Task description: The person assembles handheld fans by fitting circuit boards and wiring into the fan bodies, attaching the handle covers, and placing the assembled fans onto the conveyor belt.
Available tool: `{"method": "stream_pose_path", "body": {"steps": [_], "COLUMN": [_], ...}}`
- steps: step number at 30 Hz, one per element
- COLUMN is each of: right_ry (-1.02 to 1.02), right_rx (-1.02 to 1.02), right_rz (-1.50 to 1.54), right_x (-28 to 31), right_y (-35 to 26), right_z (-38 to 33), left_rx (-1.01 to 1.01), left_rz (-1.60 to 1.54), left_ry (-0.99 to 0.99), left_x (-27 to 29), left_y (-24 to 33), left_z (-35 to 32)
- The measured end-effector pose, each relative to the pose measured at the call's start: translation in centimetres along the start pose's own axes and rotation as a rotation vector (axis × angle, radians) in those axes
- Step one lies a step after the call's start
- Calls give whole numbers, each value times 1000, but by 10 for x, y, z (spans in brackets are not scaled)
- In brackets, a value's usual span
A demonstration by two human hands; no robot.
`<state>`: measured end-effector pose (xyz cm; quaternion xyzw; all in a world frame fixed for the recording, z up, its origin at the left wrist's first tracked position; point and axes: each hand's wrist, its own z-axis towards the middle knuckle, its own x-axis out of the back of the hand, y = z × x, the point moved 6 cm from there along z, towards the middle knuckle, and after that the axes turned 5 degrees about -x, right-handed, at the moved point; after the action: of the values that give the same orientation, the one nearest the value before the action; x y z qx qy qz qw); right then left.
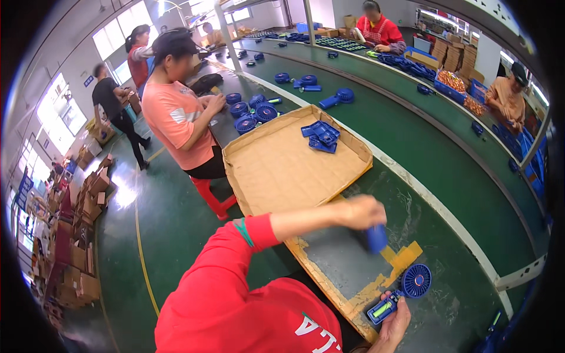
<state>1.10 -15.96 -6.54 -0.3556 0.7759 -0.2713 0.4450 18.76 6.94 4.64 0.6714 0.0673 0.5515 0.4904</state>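
Note:
In my right hand [396, 325], low at the right, lies a blue handheld fan [416, 280]. Its round grille points away from me, and its handle is open, showing a yellow-green battery [382, 308] inside. My left hand [360, 213] reaches across the bench by the near edge of the cardboard tray [271, 170]. Its fingers are closed on a blue plastic piece [376, 238], blurred by motion, perhaps a handle cover. Several blue handle covers [321, 136] are piled in the tray's far right corner.
Several blue fans [246, 122] stand on the bench beyond the tray, near a person in an orange shirt [176, 115]. A green conveyor belt [406, 126] runs along the right, carrying more fans [344, 96]. Yellow tape [406, 256] and a metal post [524, 273] are close to my right hand.

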Motion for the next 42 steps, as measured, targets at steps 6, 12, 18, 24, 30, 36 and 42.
{"method": "stream_pose_path", "body": {"steps": [6, 12, 18, 24, 30, 36, 42], "right_ry": [-20, -25, 29, 84, 68, 63, 61], "right_rx": [6, 26, -46, -79, -81, -88, -74], "right_rz": [10, 24, 48, 106, 99, 93, 107], "right_x": [7, 4, -3, 0, 3, 4, 3], "right_y": [0, 1, 11, 7, 7, 9, 11], "right_z": [0, -4, 9, 3, 1, 2, 5], "left_rx": [-129, -479, -290, -143, 43, 41, -83], "left_rz": [51, 273, 347, 338, 425, 475, 154], "left_ry": [-342, 99, 53, 58, 25, -8, 62], "left_x": [-94, -132, -122, -102, -104, -100, -125], "left_y": [25, 33, 25, 43, 30, 34, 68], "left_z": [6, -10, -51, -59, -76, -68, -58]}}
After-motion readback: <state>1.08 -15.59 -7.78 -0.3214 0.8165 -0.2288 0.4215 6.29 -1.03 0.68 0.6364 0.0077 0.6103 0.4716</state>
